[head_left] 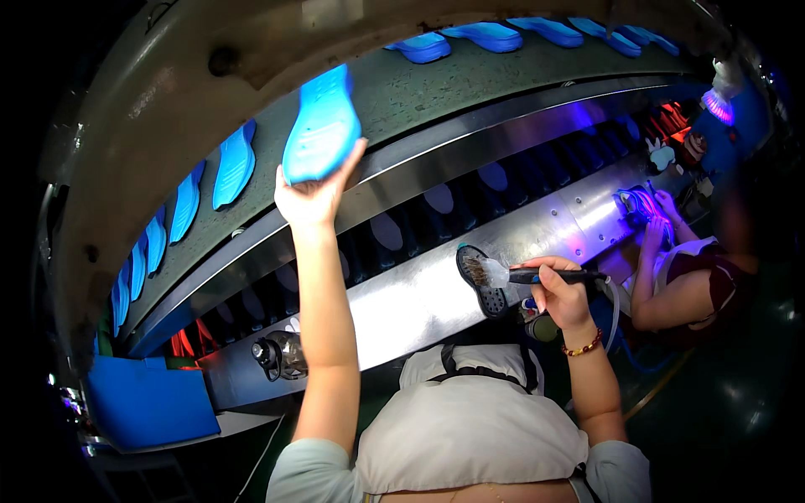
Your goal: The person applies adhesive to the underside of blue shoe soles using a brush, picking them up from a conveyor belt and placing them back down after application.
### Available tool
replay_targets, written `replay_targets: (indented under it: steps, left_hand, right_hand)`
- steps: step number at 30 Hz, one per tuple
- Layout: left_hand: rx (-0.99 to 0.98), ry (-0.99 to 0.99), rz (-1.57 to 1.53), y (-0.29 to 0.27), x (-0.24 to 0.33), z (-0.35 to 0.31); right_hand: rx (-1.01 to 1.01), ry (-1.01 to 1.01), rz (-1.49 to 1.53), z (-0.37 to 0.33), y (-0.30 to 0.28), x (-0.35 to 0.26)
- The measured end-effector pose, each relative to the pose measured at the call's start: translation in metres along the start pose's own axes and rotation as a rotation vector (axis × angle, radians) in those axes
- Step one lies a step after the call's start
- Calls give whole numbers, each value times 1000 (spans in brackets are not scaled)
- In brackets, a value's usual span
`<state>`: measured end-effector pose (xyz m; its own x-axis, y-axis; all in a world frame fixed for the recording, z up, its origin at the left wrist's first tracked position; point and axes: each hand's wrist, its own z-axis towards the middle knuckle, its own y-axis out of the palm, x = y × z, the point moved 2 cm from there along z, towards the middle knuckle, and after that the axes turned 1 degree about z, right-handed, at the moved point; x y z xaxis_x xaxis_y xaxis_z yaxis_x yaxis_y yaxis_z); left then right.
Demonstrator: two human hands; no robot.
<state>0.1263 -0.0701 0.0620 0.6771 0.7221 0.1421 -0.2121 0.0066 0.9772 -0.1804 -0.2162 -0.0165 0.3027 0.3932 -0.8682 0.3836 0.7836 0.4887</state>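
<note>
Up at the belt, my left hand (314, 194) is closed on the heel end of a bright blue shoe sole (323, 130). The sole's toe end points away, over the green conveyor belt (394, 105). In my right hand (563, 293) is a black-handled brush (549, 275) with a pale collar and brown bristles; a clear tube trails from its handle end. Below the bristles, a dark shoe sole (493, 303) with raised dots lies on the metal ledge (402, 314). Whether the bristles touch it I cannot tell.
More blue soles (235, 165) line the belt on both sides, beneath a curved cover (168, 92). Dark shoe-like shapes fill the shelf under the rail. A dark bottle (283, 355) lies on the ledge. At the right, a co-worker's hands (658, 220) work under purple light.
</note>
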Motion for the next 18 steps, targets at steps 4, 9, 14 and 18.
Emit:
replay_targets:
  steps: [4,9,14,18]
  left_hand:
    - [195,23,0,-5,-39,20]
    - [52,-179,954,33,-111,90]
    - [-135,334,2029,26,-130,188]
    - [-64,397,2742,12,-96,227]
  right_hand:
    - [174,-53,116,-9,-21,4]
    - [283,-64,37,-27,-32,16]
    - [310,-23,-32,-46,-36,15]
    - [325,-2,46,-58,-45,27]
